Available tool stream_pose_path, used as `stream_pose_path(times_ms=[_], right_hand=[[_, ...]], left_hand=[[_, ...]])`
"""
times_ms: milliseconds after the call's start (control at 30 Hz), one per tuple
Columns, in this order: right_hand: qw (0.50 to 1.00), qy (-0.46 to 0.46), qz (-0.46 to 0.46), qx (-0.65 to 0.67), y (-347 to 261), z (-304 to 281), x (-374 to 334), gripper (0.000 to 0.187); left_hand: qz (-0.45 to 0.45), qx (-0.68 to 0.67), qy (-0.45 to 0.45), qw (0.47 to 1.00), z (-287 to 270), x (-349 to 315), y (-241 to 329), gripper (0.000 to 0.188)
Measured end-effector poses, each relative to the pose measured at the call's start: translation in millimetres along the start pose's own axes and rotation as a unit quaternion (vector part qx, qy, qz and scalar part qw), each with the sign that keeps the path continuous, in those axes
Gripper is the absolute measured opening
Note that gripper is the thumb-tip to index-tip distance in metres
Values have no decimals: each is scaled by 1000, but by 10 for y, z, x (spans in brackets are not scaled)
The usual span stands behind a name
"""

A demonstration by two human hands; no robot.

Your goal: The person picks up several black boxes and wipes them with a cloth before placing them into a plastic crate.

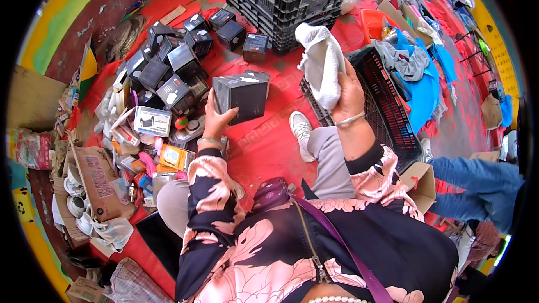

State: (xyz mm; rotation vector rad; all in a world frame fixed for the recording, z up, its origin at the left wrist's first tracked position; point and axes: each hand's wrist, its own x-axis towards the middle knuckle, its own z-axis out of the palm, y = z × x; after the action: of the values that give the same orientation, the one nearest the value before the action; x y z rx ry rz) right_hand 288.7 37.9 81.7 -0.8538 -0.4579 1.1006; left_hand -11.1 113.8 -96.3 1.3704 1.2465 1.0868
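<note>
A black cardboard box [242,96] is held up in front of me, with my left hand [218,114] gripping its near left side. In my right hand [349,92] is a bunched white cloth [321,62], raised to the right of the box and apart from it. Below the cloth, a black plastic crate [387,106] rests on the red floor beside my knee. Many similar black boxes [175,94] lie in a loose heap at the far left.
Stacked black crates [281,5] stand at the far middle. Small packages, including a white box [152,122] and an orange box [173,157], lie left. An open carton [101,182] holds white items at lower left. Clothes [407,59] and another person's jeans [477,188] are on the right.
</note>
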Motion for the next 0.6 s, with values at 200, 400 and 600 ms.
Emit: stream_pose_path(times_ms=[200,400,600], right_hand=[[914,-232,-112,-312,-90,268,-423,42],[704,-436,-225,-513,122,746,-686,57],[685,-432,-191,-555,343,1018,-383,52]], left_hand=[[88,-88,-81,989,-16,-749,1489,91],[72,-106,-115,985,-162,-1156,1807,88],[136,-62,-106,983,-294,-1172,1739,91]])
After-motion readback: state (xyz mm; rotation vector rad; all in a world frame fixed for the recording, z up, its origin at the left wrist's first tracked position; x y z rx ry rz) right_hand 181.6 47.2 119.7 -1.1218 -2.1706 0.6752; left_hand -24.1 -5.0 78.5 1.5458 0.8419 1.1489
